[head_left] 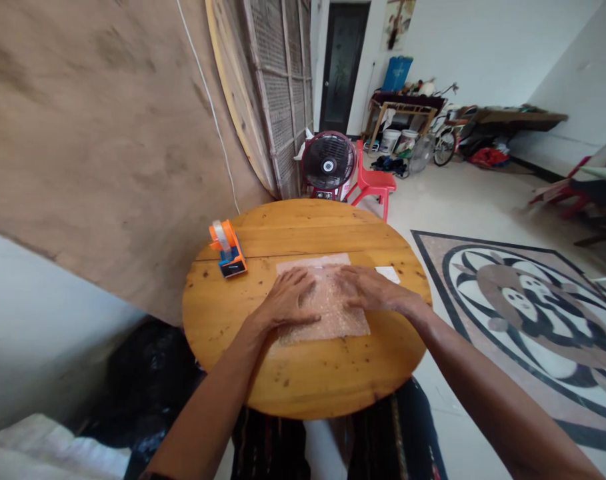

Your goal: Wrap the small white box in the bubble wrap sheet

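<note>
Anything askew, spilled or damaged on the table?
Nothing stands out on the table: no visible spill or damage. The left hand and right hand are on the bubble wrap; tape dispenser stands near the left edge, paper lies by the right hand.

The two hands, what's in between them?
In the head view, part of a see-through sheet lies between the left hand and the right hand.

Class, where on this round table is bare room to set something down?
Bare wood on the table lies between the translucent sheet and near rim, and between sheet and far rim. Crowded: the middle, left hand and right hand over the sheet, white paper beside the right; tape dispenser further left.
</note>
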Demonstrator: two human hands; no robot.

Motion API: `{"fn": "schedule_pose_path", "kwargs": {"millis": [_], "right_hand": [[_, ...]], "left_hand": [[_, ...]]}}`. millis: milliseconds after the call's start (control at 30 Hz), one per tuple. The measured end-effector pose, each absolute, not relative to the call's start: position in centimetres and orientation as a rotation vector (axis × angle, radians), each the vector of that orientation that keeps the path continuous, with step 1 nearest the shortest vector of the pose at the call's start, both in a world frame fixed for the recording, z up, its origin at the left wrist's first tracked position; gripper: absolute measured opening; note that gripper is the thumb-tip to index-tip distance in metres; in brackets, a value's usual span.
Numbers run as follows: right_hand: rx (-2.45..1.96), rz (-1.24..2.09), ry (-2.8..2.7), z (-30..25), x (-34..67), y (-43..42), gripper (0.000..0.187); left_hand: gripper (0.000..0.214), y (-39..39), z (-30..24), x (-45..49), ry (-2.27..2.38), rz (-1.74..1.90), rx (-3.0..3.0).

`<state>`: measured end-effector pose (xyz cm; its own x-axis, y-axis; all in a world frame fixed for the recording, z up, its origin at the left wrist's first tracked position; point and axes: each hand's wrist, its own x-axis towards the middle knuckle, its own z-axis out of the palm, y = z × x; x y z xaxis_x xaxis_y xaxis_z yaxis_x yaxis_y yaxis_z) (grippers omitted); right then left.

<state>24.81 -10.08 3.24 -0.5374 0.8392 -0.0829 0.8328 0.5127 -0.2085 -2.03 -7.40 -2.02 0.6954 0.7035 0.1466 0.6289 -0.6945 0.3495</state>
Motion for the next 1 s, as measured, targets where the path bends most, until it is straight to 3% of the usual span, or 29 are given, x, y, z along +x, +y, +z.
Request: {"fn": "schedule_pose_path", "kwargs": {"millis": [167, 333, 400, 633, 867, 1000], "right_hand": [[-1.588, 0.106, -2.558, 4.1, 27.4, -11.3, 0.054], [-1.916, -0.016, -2.515, 4.4, 30.3, -11.2, 0.072], [-1.955, 0.045, -2.507, 4.1, 31.0, -10.9, 0.072], [-2.021, 0.323, -2.168, 4.2, 31.7, -10.7, 0.047], [-1.514, 0.677, -1.995, 9.6, 26.7, -14.4, 0.054], [-1.249, 1.032, -2.261, 11.4, 21.4, -16.1, 0.043]], "left_hand": [[0.086, -7.3, -2.0, -2.1, 1.03, 0.425, 2.649], [0.08, -7.5, -1.5, -2.1, 1.024, 0.445, 2.625], [0.078, -7.6, -1.3, -2.1, 1.013, 0.463, 2.627], [0.078, -7.5, -1.5, -2.1, 1.0, 0.482, 2.647], [0.076, -7.5, -1.5, -2.1, 1.049, 0.447, 2.636], [0.075, -7.4, -1.8, -2.0, 1.026, 0.509, 2.643]]}}
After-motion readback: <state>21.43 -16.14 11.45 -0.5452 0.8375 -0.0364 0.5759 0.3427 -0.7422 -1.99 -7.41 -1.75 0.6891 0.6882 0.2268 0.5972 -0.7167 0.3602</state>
